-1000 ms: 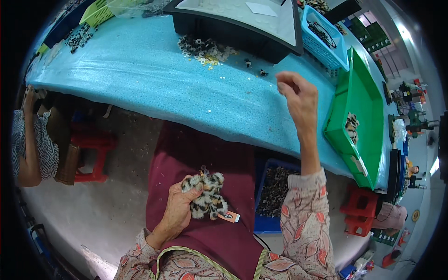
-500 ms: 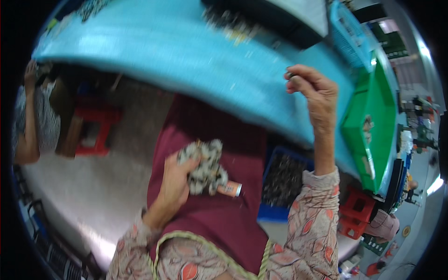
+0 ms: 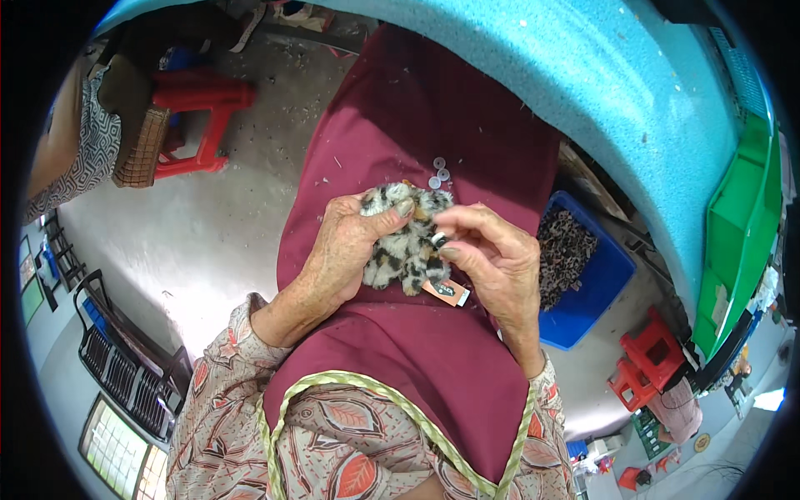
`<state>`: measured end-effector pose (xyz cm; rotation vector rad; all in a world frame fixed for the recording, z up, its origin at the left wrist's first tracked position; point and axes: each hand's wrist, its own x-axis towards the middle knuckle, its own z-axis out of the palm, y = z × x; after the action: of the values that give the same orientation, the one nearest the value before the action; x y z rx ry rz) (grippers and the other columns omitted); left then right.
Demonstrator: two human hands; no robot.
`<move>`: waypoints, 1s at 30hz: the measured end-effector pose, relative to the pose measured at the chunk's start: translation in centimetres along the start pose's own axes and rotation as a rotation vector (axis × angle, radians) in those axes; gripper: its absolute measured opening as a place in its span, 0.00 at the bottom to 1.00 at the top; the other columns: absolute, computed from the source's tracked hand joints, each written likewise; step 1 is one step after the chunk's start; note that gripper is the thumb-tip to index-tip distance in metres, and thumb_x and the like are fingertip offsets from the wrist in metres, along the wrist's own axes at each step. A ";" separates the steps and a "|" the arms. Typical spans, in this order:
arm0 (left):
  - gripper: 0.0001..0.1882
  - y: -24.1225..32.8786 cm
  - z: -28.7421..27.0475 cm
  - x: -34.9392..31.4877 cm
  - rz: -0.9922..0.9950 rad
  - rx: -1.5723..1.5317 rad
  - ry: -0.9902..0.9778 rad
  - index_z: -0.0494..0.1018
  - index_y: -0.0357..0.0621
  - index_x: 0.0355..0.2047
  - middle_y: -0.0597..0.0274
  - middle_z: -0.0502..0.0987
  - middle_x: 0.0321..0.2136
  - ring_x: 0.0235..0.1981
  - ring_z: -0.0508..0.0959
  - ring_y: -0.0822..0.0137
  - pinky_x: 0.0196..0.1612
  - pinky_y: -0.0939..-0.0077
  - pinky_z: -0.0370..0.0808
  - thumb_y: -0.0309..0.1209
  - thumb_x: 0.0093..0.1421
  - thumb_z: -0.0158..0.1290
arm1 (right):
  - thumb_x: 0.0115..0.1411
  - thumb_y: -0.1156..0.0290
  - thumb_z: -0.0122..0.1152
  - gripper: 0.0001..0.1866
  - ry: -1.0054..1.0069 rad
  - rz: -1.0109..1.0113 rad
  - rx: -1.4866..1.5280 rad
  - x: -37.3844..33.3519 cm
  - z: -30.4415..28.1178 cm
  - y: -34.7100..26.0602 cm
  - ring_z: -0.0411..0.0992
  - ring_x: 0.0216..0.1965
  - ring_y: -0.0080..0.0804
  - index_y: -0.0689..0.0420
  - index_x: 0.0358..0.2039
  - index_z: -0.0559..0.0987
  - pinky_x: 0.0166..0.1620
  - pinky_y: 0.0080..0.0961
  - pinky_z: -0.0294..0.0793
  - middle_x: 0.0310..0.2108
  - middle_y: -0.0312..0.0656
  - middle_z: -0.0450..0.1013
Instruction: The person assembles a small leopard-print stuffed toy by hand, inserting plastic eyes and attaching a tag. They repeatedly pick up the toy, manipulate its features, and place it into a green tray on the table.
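L hand (image 3: 340, 243) in grip, thumb on top, fingers mostly hidden, R hand (image 3: 502, 260) in thumb-&-fingertip pinch

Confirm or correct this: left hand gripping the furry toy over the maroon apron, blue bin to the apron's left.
Not quite: the head view shows the blue bin to the right of the maroon apron, not its left. The left hand does grip the furry toy over the apron.

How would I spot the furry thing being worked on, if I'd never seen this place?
Find the maroon apron over the person's lap. Above it, the left hand holds a furry piece. Pale fur with black and tan patches and an orange tag at lower right set it apart from the pale discs just above.
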<state>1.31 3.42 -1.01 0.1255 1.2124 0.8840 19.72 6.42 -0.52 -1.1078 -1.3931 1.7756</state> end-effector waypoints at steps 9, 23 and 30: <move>0.08 -0.5 0.5 0.1 -0.034 0.139 0.037 0.76 0.35 0.36 0.63 0.78 0.27 0.27 0.76 0.77 0.30 0.82 0.73 0.27 0.59 0.55 | 0.50 0.87 0.60 0.18 0.043 0.094 -0.092 -0.2 0.5 0.5 0.77 0.35 0.25 0.64 0.42 0.72 0.36 0.21 0.79 0.31 0.43 0.76; 0.13 0.3 0.5 -1.2 0.329 0.676 -0.152 0.77 0.39 0.37 0.68 0.77 0.25 0.27 0.73 0.80 0.32 0.84 0.72 0.19 0.50 0.60 | 0.48 0.86 0.63 0.16 -0.022 -0.002 -0.324 0.1 -0.1 -0.4 0.79 0.31 0.30 0.63 0.37 0.71 0.32 0.22 0.79 0.27 0.45 0.76; 0.16 0.1 0.4 -2.3 0.308 0.785 -0.268 0.75 0.38 0.35 0.66 0.76 0.25 0.27 0.73 0.79 0.30 0.81 0.72 0.18 0.44 0.63 | 0.44 0.85 0.67 0.15 -0.140 0.042 -0.330 -0.4 -0.7 -0.8 0.78 0.27 0.30 0.61 0.30 0.70 0.29 0.21 0.78 0.23 0.43 0.75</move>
<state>1.47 2.16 0.93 1.0511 1.2426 0.5792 20.47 6.61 0.30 -1.2047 -1.8087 1.7204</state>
